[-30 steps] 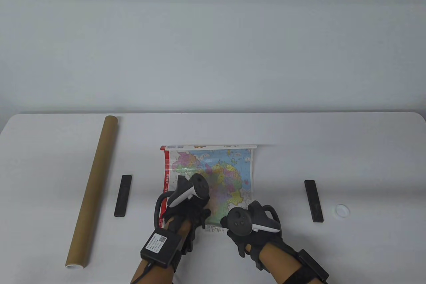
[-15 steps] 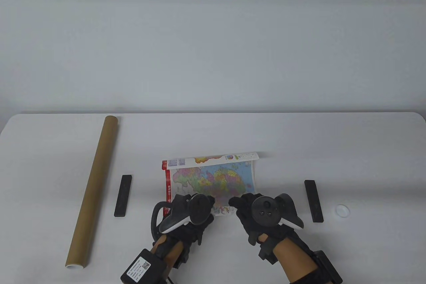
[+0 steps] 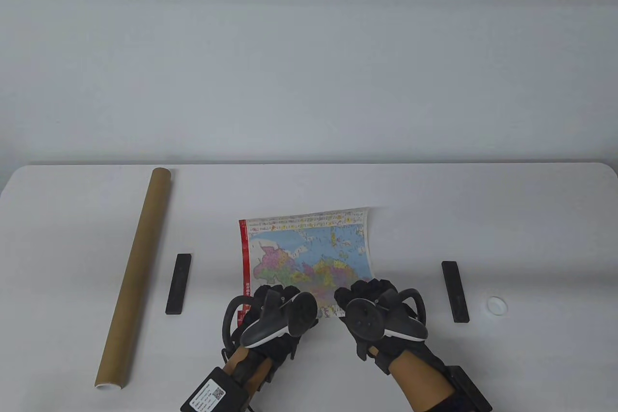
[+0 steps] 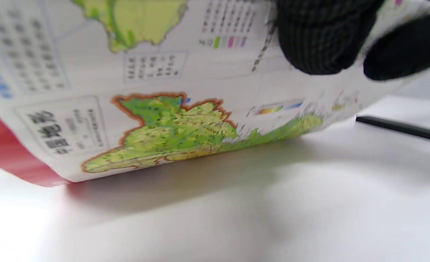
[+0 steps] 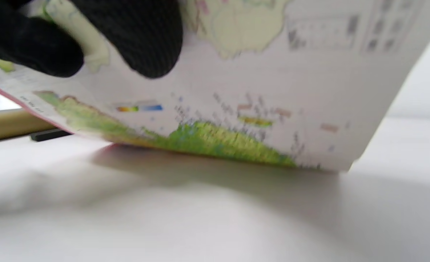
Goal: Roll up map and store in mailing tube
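Observation:
The colourful map (image 3: 304, 252) lies at the table's middle, its near edge lifted off the surface. My left hand (image 3: 263, 298) grips the near left part of that edge and my right hand (image 3: 362, 293) grips the near right part. In the left wrist view my fingers (image 4: 320, 40) press on the raised, curved map (image 4: 164, 109). In the right wrist view my fingers (image 5: 142, 40) hold the map (image 5: 254, 91) the same way, with a shadow beneath it. The brown mailing tube (image 3: 137, 272) lies lengthwise at the left, apart from both hands.
A black bar (image 3: 178, 283) lies between the tube and the map; another black bar (image 3: 455, 291) lies to the right. A small white cap (image 3: 496, 305) sits right of that bar. The tube (image 5: 7, 125) and left bar (image 5: 49, 134) show in the right wrist view.
My left hand drew back from the map's middle to its near edge, and my right hand shifted onto that edge. The curled far edge has opened out and lies further back.

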Available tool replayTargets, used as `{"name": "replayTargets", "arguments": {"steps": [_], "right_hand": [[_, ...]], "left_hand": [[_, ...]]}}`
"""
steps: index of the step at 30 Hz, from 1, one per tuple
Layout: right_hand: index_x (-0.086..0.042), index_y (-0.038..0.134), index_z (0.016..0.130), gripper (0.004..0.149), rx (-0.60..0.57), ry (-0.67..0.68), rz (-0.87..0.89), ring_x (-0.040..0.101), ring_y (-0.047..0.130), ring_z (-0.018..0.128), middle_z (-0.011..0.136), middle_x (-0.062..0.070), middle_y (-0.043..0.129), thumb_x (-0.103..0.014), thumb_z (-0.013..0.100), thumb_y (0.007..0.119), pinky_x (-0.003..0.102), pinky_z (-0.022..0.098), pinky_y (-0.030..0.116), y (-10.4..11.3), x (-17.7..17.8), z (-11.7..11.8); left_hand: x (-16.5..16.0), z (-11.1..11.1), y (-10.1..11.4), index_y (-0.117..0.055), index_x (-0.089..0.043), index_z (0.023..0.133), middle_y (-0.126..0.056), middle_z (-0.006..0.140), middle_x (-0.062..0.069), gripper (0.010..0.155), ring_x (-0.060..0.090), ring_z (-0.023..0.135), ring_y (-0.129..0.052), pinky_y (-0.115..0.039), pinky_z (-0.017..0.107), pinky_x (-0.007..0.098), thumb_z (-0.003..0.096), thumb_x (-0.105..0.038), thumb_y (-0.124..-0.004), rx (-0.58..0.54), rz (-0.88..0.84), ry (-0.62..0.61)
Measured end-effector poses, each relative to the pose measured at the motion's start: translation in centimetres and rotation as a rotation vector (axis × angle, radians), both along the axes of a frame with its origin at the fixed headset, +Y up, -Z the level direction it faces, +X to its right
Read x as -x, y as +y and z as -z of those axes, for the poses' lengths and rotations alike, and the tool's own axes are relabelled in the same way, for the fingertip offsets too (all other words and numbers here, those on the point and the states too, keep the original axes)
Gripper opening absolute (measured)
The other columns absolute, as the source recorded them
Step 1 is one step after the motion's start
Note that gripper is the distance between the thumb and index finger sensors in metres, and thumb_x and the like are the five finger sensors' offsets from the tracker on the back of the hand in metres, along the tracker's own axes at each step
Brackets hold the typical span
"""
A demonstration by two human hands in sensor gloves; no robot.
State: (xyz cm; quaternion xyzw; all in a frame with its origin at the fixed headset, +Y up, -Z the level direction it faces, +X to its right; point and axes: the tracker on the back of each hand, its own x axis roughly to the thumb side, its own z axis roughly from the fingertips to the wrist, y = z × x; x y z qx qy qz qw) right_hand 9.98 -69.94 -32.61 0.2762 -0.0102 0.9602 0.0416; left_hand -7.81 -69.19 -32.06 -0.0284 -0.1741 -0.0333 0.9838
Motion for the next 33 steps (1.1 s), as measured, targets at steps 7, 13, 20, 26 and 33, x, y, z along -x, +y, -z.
{"name": "replayTargets", "arguments": {"steps": [7, 13, 20, 26, 33], "right_hand": [[-0.001, 0.080, 0.098, 0.051, 0.163, -0.028, 0.121, 0.051, 0.069, 0.075, 0.084, 0.023, 0.067, -0.027, 0.055, 0.074, 0.073, 0.057, 0.052, -0.5, -0.9, 1.1], [-0.001, 0.072, 0.103, 0.055, 0.154, -0.005, 0.194, 0.052, 0.066, 0.077, 0.084, 0.022, 0.064, -0.026, 0.055, 0.078, 0.074, 0.058, 0.047, -0.2, -1.3, 1.0], [-0.004, 0.062, 0.109, 0.067, -0.154, 0.010, -0.002, 0.053, 0.072, 0.084, 0.092, 0.021, 0.070, -0.029, 0.052, 0.087, 0.073, 0.061, 0.052, 1.2, 0.0, -0.9], [-0.008, 0.071, 0.101, 0.062, -0.242, -0.026, -0.117, 0.038, 0.086, 0.064, 0.073, 0.010, 0.083, -0.037, 0.049, 0.089, 0.067, 0.059, 0.062, 0.6, 0.5, -1.0], [-0.008, 0.078, 0.093, 0.056, -0.140, -0.075, -0.044, 0.030, 0.091, 0.050, 0.059, 0.003, 0.087, -0.038, 0.048, 0.091, 0.063, 0.055, 0.069, 0.4, -0.3, 0.0]], "left_hand": [[-1.0, -2.0, 1.0, -0.075, -0.044, 0.094, -0.073, 0.094, -0.009, 0.054, 0.020, 0.087, -0.084, -0.065, 0.076, 0.043, 0.0423, -0.057, -0.082, -0.264, 0.048, -0.001], [-0.7, -1.1, 0.5, -0.085, -0.041, 0.081, -0.087, 0.068, -0.009, 0.048, 0.013, 0.058, -0.096, -0.074, 0.068, 0.039, 0.0381, -0.062, -0.082, -0.222, 0.029, 0.023], [0.8, 0.7, -0.4, -0.087, -0.039, 0.079, -0.090, 0.058, -0.009, 0.051, 0.011, 0.047, -0.098, -0.079, 0.063, 0.037, 0.0353, -0.065, -0.084, -0.001, -0.188, 0.097], [1.0, 0.8, -0.7, -0.087, -0.037, 0.080, -0.092, 0.056, -0.009, 0.054, 0.011, 0.046, -0.099, -0.079, 0.063, 0.038, 0.0334, -0.066, -0.087, 0.071, -0.250, 0.071], [0.0, -0.7, 0.0, -0.072, -0.043, 0.096, -0.088, 0.083, -0.007, 0.066, 0.021, 0.077, -0.096, -0.070, 0.074, 0.044, 0.0359, -0.066, -0.086, -0.163, -0.011, 0.069]]}}
